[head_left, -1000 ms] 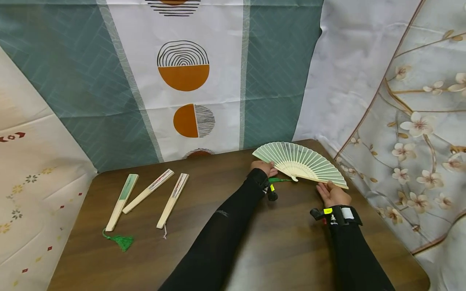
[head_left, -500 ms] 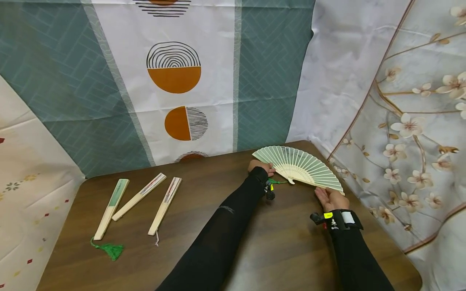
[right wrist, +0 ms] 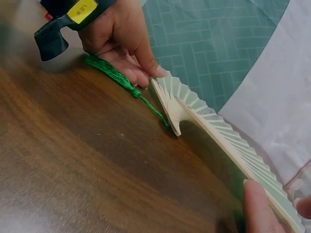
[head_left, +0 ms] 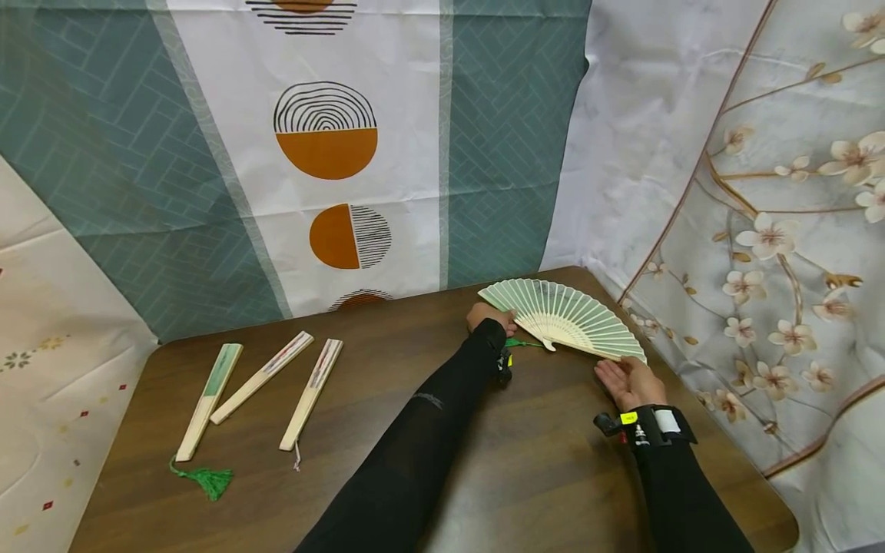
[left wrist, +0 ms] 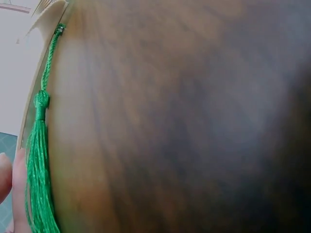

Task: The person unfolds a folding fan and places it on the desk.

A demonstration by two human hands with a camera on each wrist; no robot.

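A spread pale-green folding fan (head_left: 563, 316) with cream ribs slants near the table's back right corner. At its left end my left hand (head_left: 489, 316) pinches the outer rib between thumb and fingers, as the right wrist view shows. My right hand (head_left: 631, 382), palm turned up, holds the right end, with a finger (right wrist: 257, 204) in front of the edge and another behind it. From the fan's pivot a green tassel (left wrist: 40, 160) trails beside my left fingers. On the left lie a folded green-and-cream fan (head_left: 210, 401) and two folded cream fans, one slanted (head_left: 263, 376) and one steeper (head_left: 311, 394).
The brown wooden table (head_left: 525, 453) is backed by a green and white patterned cloth (head_left: 512, 153). Flowered white fabric (head_left: 781, 307) hangs close along the right edge. Another green tassel (head_left: 210, 482) lies below the left folded fan.
The head view has shifted slightly, so the folded fans appear lower and further left. The spread fan looks a little narrower in view. Both hands keep hold of its ends.
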